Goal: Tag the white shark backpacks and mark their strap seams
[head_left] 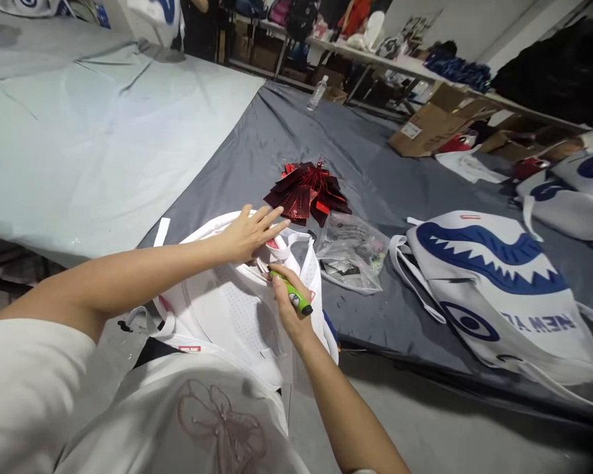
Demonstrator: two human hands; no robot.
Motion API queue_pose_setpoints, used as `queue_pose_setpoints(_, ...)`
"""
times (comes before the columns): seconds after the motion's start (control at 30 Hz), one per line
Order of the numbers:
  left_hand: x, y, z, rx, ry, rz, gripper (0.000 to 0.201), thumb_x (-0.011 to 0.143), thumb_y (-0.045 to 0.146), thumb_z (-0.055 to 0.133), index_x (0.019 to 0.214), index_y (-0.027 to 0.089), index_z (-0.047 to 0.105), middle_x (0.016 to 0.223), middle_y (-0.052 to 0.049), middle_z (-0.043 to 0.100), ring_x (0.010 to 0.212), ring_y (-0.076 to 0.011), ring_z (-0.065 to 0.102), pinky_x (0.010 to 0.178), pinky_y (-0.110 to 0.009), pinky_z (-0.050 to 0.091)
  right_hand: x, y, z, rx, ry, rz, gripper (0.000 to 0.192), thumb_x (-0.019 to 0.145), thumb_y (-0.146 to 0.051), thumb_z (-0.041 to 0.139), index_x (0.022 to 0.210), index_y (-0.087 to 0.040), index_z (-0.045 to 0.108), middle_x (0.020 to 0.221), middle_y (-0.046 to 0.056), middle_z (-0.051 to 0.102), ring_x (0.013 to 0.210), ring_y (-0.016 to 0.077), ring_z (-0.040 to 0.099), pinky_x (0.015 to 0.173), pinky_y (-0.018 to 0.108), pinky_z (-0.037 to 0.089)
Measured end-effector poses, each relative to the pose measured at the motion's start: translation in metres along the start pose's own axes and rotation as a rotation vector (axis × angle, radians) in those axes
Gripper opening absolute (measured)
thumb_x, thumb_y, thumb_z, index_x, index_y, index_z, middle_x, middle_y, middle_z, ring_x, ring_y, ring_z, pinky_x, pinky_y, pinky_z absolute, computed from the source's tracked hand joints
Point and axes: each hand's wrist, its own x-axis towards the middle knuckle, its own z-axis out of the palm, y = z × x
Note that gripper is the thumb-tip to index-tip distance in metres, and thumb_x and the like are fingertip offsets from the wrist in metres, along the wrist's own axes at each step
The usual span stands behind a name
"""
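Observation:
A white backpack [237, 306] with perforated mesh and small red labels lies in front of me, partly over the table's edge. My left hand [251, 236] rests on its upper rim, fingers stretched out and apart. In my right hand [291, 304] is a green marker [290, 289] with a dark end, gripped near the bag's opening. The tip of the marker and what it touches are hard to make out. Just beyond the bag lies a fanned bunch of dark red tags [309, 191]. A clear plastic bag [350, 250] with small items inside lies to its right.
On the right lies another white backpack [494, 276] with a blue shark-mouth print, its straps spread out. Further back are a cardboard box [425, 125], a plastic bottle [317, 93] and more white bags [573, 197]. Pale sheeting [103, 145] covers the table on the left.

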Motion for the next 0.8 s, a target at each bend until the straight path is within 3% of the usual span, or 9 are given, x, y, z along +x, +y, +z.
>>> queue_pose_setpoints(0.1, 0.001, -0.002, 0.001, -0.01, 0.028, 0.0, 0.097, 0.08, 0.045, 0.071, 0.159, 0.018, 0.021, 0.167, -0.019, 0.014, 0.147, -0.0381, 0.028, 0.113, -0.057, 0.03, 0.007, 0.003, -0.011, -0.02, 0.052, 0.049, 0.044, 0.092, -0.055, 0.058, 0.122, -0.024, 0.05, 0.093, 0.006, 0.075, 0.092, 0.0236, 0.071, 0.081, 0.038, 0.053)
queue_pose_setpoints(0.27, 0.004, -0.001, 0.004, -0.061, 0.026, -0.047, 0.098, 0.078, 0.045, 0.076, 0.158, 0.02, 0.024, 0.167, -0.021, 0.011, 0.149, -0.0397, 0.025, 0.112, -0.057, 0.03, 0.015, -0.004, -0.031, -0.371, 0.077, 0.028, 0.038, 0.091, -0.059, 0.054, 0.105, -0.024, 0.056, 0.086, 0.004, 0.072, 0.08, 0.0234, 0.069, 0.073, 0.035, 0.048)
queue_pose_setpoints(0.37, 0.005, 0.001, 0.003, -0.101, 0.035, -0.122, 0.098, 0.076, 0.041, 0.08, 0.157, 0.023, 0.026, 0.167, -0.021, 0.009, 0.151, -0.0405, 0.02, 0.111, -0.057, 0.03, 0.021, -0.014, -0.028, -0.504, 0.072, 0.004, 0.036, 0.09, -0.058, 0.053, 0.101, -0.024, 0.057, 0.079, 0.002, 0.069, 0.072, 0.0224, 0.066, 0.066, 0.033, 0.045)
queue_pose_setpoints(0.47, 0.006, 0.004, -0.003, -0.142, 0.009, -0.193, 0.099, 0.076, 0.035, 0.08, 0.157, 0.024, 0.025, 0.167, -0.02, 0.008, 0.15, -0.0395, 0.021, 0.11, -0.055, 0.032, 0.03, -0.018, -0.019, -0.459, 0.027, -0.022, 0.028, 0.089, -0.05, 0.058, 0.094, -0.023, 0.059, 0.077, 0.001, 0.069, 0.065, 0.0184, 0.063, 0.062, 0.03, 0.046)
queue_pose_setpoints(0.63, 0.008, 0.006, -0.01, -0.191, -0.065, -0.276, 0.098, 0.077, 0.031, 0.079, 0.158, 0.025, 0.024, 0.168, -0.016, 0.001, 0.149, -0.0383, 0.023, 0.112, -0.052, 0.032, 0.041, -0.012, -0.025, -0.393, -0.235, -0.201, 0.023, 0.088, -0.04, 0.065, 0.101, -0.022, 0.071, 0.1, 0.007, 0.073, 0.093, 0.0218, 0.068, 0.083, 0.034, 0.052)
queue_pose_setpoints(0.73, 0.008, 0.008, -0.009, -0.165, -0.044, -0.35, 0.108, 0.073, 0.037, 0.084, 0.159, 0.025, 0.02, 0.168, -0.017, -0.001, 0.153, -0.0406, 0.011, 0.112, -0.055, 0.031, 0.042, -0.013, -0.037, -0.437, -0.283, -0.18, 0.023, 0.09, -0.036, 0.063, 0.107, -0.022, 0.073, 0.105, 0.007, 0.072, 0.097, 0.0218, 0.068, 0.085, 0.034, 0.053)
queue_pose_setpoints(0.8, 0.008, 0.009, -0.009, -0.163, -0.058, -0.385, 0.11, 0.073, 0.039, 0.084, 0.159, 0.024, 0.018, 0.168, -0.019, 0.003, 0.152, -0.0415, 0.013, 0.11, -0.056, 0.033, 0.043, -0.016, -0.04, -0.466, -0.306, -0.204, 0.022, 0.091, -0.031, 0.061, 0.108, -0.022, 0.073, 0.107, 0.006, 0.073, 0.101, 0.0223, 0.068, 0.088, 0.035, 0.052)
